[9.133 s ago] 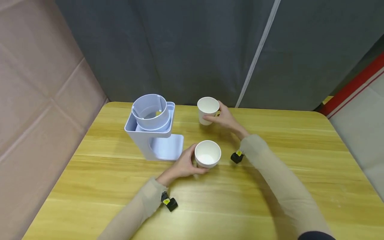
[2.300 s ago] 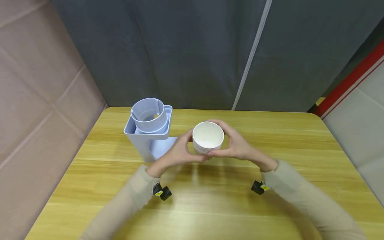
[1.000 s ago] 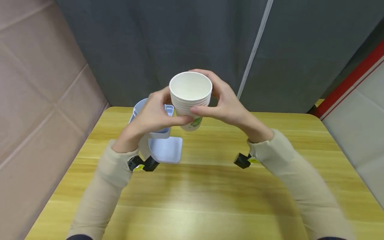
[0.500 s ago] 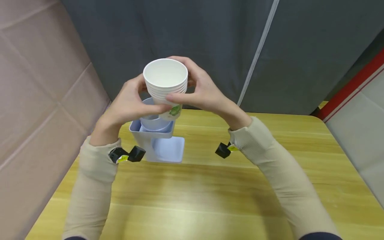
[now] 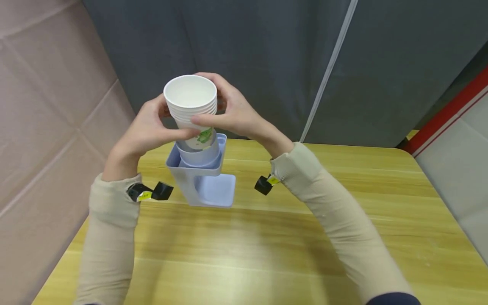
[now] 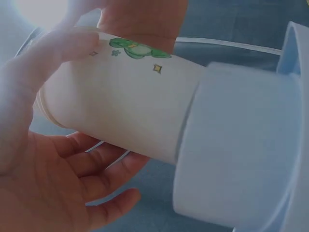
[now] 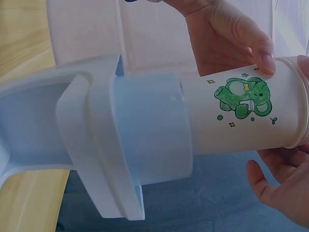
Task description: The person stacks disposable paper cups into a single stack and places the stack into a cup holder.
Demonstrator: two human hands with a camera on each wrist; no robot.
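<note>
Both hands grip a nested stack of white paper cups (image 5: 190, 95) with a green cartoon animal printed on the side. My left hand (image 5: 146, 127) holds the stack from the left, thumb across its front. From the right, my right hand (image 5: 232, 108) grips it just below the rims. The stack's lower end is inside the mouth of the round pale-blue tube (image 5: 199, 157) of a cup dispenser (image 5: 183, 182). In the right wrist view the printed animal (image 7: 244, 96) shows, and the tube (image 7: 152, 128) surrounds the stack's bottom. The cup bottoms are hidden inside the tube.
The dispenser's flat base plate (image 5: 216, 190) rests on the wooden table (image 5: 267, 245) toward its back left. A dark grey curtain (image 5: 248, 42) hangs behind the table. A pinkish padded wall (image 5: 45, 106) stands at the left, and a red-edged white panel (image 5: 465, 140) at the right.
Both hands have carried the cup stack left from mid-table to above the dispenser and lowered its bottom end into the tube. Earlier, each hand held separate cups, which were then nested together.
</note>
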